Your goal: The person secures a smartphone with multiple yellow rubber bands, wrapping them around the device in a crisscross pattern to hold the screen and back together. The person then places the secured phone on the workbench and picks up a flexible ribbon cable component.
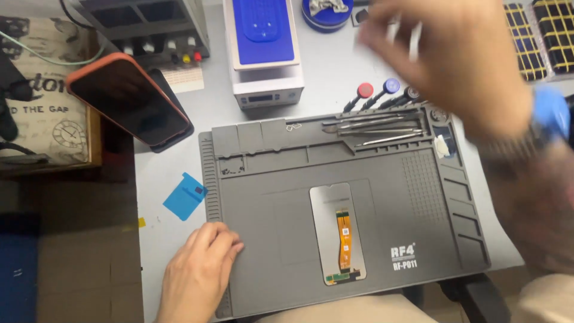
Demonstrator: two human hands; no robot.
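**A:** Head view, looking down. One grey rubbery work mat (371, 179) lay on a pale table (167, 173), its rim moulded into rectangular trays. What sat on it?

**B:** One phone screen panel (337, 233), back up, flat and grey with rounded corners, lay at the mat's centre; an orange flex ribbon (343, 234) ran down its length. Neither hand touched it.

**A:** Hands?

**B:** Left hand (200, 272) rested on the mat's lower left edge, fingers (222, 239) curled close together, gripping nothing. Right hand (448, 60) was raised over the mat's top right, badly blurred; something pale showed between the fingers, but I could not tell their state. A blue band (551, 110) sat at that wrist.

**A:** Tools?

**B:** Several thin metal picks (382, 127) lay in the top tray. Three screwdrivers (366, 94) stood just behind, caps red, blue and black. The count of picks was unclear.

**A:** Elsewhere?

**B:** One phone in an orange case (128, 98) leaned at left, glossy and dark. One blue sticker (185, 196) lay beside the mat. One boxy heater with a blue pad (263, 42) stood behind the mat.
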